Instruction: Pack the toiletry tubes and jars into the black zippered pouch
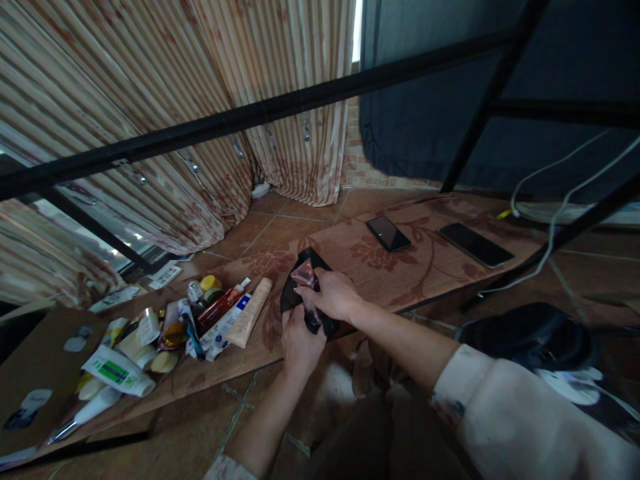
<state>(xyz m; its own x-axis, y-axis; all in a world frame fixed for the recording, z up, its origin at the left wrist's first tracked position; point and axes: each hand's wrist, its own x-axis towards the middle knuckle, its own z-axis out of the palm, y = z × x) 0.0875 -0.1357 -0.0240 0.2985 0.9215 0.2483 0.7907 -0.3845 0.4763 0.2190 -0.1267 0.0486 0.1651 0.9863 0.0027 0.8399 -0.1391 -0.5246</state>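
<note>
- A beige tube point(251, 312) lies just left of the fingers.
- The left hand point(301, 343) seems to grip the near edge of the black bag point(289, 292).
- The right hand point(334, 295) pinches a pink item point(303, 273) over the bag, apparently mid-handling; the next move calls for a steady left grip.
- A phone point(389, 234) lies right of both.

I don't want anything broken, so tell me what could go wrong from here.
The pink item in the right hand might slip and fall, being held near the front edge of the bench. The left hand, gripping the black pouch, could bump the beige tube lying nearby.
</note>
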